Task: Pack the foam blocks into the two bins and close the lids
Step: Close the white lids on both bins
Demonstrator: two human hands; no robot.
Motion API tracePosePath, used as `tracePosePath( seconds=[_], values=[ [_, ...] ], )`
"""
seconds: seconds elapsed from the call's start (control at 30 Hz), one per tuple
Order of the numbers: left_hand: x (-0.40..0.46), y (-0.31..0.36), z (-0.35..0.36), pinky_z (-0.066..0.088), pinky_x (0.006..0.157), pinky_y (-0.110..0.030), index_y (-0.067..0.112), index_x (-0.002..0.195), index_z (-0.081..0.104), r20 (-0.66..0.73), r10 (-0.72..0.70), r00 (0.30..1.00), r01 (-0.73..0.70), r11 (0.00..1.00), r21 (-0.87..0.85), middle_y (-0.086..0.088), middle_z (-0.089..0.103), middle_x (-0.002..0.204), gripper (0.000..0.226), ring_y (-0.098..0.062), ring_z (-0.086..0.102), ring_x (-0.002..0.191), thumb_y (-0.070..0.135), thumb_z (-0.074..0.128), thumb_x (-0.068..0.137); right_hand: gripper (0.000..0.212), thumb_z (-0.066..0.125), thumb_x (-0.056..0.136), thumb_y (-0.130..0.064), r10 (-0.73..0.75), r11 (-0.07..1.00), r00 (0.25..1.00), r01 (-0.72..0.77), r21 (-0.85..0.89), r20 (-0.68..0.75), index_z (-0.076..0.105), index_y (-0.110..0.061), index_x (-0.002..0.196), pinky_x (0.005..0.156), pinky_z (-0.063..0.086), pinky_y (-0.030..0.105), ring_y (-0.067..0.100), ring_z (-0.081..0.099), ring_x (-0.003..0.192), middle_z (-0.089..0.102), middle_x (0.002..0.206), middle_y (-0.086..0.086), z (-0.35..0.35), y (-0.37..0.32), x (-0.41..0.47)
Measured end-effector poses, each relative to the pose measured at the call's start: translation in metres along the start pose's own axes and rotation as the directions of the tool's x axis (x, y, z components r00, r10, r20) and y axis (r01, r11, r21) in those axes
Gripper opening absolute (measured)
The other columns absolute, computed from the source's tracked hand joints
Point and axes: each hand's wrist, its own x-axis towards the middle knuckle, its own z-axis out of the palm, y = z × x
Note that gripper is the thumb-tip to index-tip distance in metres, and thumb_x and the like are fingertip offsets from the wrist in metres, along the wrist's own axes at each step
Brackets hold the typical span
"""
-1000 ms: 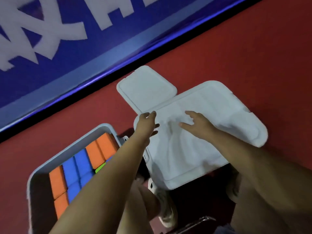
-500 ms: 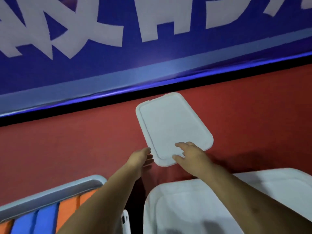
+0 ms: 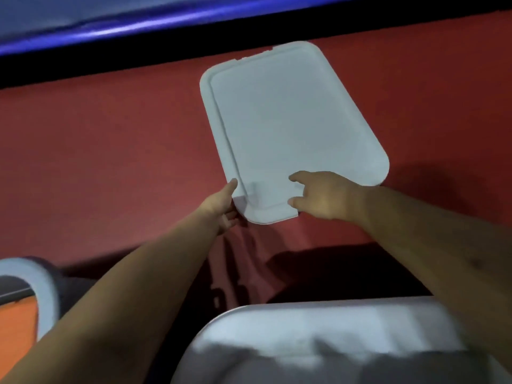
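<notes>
A loose white lid [image 3: 291,126] lies on the red floor ahead of me, its near end slightly raised. My left hand [image 3: 221,207] grips its near left corner, thumb on the rim and fingers underneath. My right hand [image 3: 325,196] holds the near edge, fingers spread on top. A white bin with its lid shut [image 3: 332,339] fills the bottom right. At the lower left is the rim of an open bin [image 3: 45,289] with an orange foam block [image 3: 16,325] inside; the rest of that bin is out of view.
A blue padded wall with a black base strip [image 3: 110,65] runs across the top, just behind the loose lid. Red floor [image 3: 97,162] stretches left of the lid and right of it.
Both hands left the shut bin's lid, reached forward to the loose lid and took hold of its near end. The view moved closer to it.
</notes>
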Motion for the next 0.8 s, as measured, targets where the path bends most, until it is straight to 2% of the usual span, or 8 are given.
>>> tracePosePath(
  seconds=[0.13, 0.2, 0.33, 0.43, 0.53, 0.67, 0.73, 0.8],
  values=[
    [0.01, -0.001, 0.003, 0.047, 0.058, -0.033, 0.009, 0.106, 0.055, -0.059, -0.009, 0.998, 0.009, 1.0, -0.005, -0.004, 0.063, 0.084, 0.041, -0.018, 0.062, 0.073, 0.047, 0.056, 0.091, 0.06, 0.05, 0.095, -0.038, 0.032, 0.999, 0.999, -0.033, 0.008, 0.043, 0.026, -0.024, 0.148, 0.105, 0.032, 0.029, 0.022, 0.042, 0.13, 0.046, 0.141, 0.003, 0.017, 0.012, 0.005],
    [0.011, 0.0, 0.006, 0.052, 0.066, -0.035, 0.009, 0.098, 0.057, -0.086, -0.019, 0.996, 0.021, 1.0, 0.016, -0.004, 0.064, 0.082, 0.041, -0.019, 0.064, 0.073, 0.048, 0.06, 0.088, 0.059, 0.053, 0.093, -0.04, 0.112, 0.99, 0.993, -0.115, 0.076, 0.046, 0.031, -0.023, 0.146, 0.103, 0.034, 0.031, 0.022, 0.046, 0.128, 0.047, 0.141, 0.005, 0.016, 0.023, 0.008],
    [0.02, -0.004, 0.008, 0.054, 0.085, -0.044, 0.012, 0.095, 0.061, -0.045, -0.009, 0.999, 0.007, 0.999, -0.038, -0.005, 0.07, 0.092, 0.042, -0.024, 0.069, 0.088, 0.051, 0.069, 0.08, 0.05, 0.051, 0.095, -0.033, 0.284, 0.85, 0.955, -0.289, 0.44, 0.08, 0.039, -0.014, 0.14, 0.095, 0.048, 0.039, 0.018, 0.061, 0.104, 0.054, 0.128, 0.008, 0.012, 0.033, 0.016],
    [0.019, -0.011, 0.013, 0.059, 0.072, -0.035, 0.01, 0.103, 0.063, 0.058, 0.065, 0.996, -0.055, 0.985, -0.164, -0.006, 0.069, 0.102, 0.03, -0.02, 0.067, 0.087, 0.033, 0.071, 0.084, 0.041, 0.052, 0.095, -0.034, 0.36, 0.754, 0.928, -0.35, 0.556, 0.095, 0.046, -0.014, 0.13, 0.084, 0.049, 0.039, 0.017, 0.057, 0.097, 0.055, 0.119, 0.005, 0.012, 0.035, 0.025],
    [0.005, -0.006, 0.019, 0.06, 0.067, -0.028, 0.003, 0.108, 0.063, 0.18, 0.153, 0.972, -0.098, 0.955, -0.281, -0.006, 0.071, 0.089, 0.02, -0.017, 0.069, 0.076, 0.012, 0.063, 0.09, 0.043, 0.052, 0.094, -0.04, 0.416, 0.664, 0.895, -0.419, 0.62, 0.159, 0.044, -0.016, 0.128, 0.079, 0.049, 0.045, 0.024, 0.055, 0.109, 0.05, 0.128, 0.011, 0.012, 0.035, 0.029],
    [-0.045, 0.016, 0.024, 0.059, 0.057, -0.029, -0.003, 0.088, 0.06, 0.259, 0.23, 0.938, -0.143, 0.938, -0.315, -0.01, 0.07, 0.068, 0.008, -0.02, 0.069, 0.057, -0.005, 0.052, 0.09, 0.068, 0.057, 0.089, -0.049, 0.443, 0.344, 0.856, -0.438, 0.83, 0.268, 0.027, -0.023, 0.145, 0.078, 0.048, 0.055, 0.038, 0.049, 0.123, 0.029, 0.15, 0.019, 0.003, 0.031, 0.011],
    [-0.078, 0.03, 0.024, 0.058, 0.052, -0.028, -0.003, 0.084, 0.059, 0.243, 0.269, 0.932, -0.183, 0.928, -0.325, -0.01, 0.068, 0.064, 0.011, -0.02, 0.067, 0.052, -0.009, 0.051, 0.088, 0.056, 0.064, 0.087, -0.039, 0.397, 0.104, 0.879, -0.327, 0.939, 0.262, 0.04, -0.02, 0.135, 0.075, 0.049, 0.05, 0.032, 0.06, 0.108, 0.044, 0.141, 0.012, -0.008, 0.02, -0.009],
    [-0.119, 0.046, 0.019, 0.058, 0.053, -0.029, -0.002, 0.083, 0.06, 0.238, 0.31, 0.921, -0.205, 0.902, -0.38, -0.01, 0.068, 0.062, 0.011, -0.02, 0.067, 0.052, -0.009, 0.052, 0.087, 0.028, 0.067, 0.087, -0.028, 0.393, 0.016, 0.899, -0.216, 0.976, 0.193, 0.053, -0.019, 0.11, 0.074, 0.049, 0.044, 0.023, 0.064, 0.091, 0.059, 0.12, 0.002, -0.024, 0.002, -0.037]
  ],
)
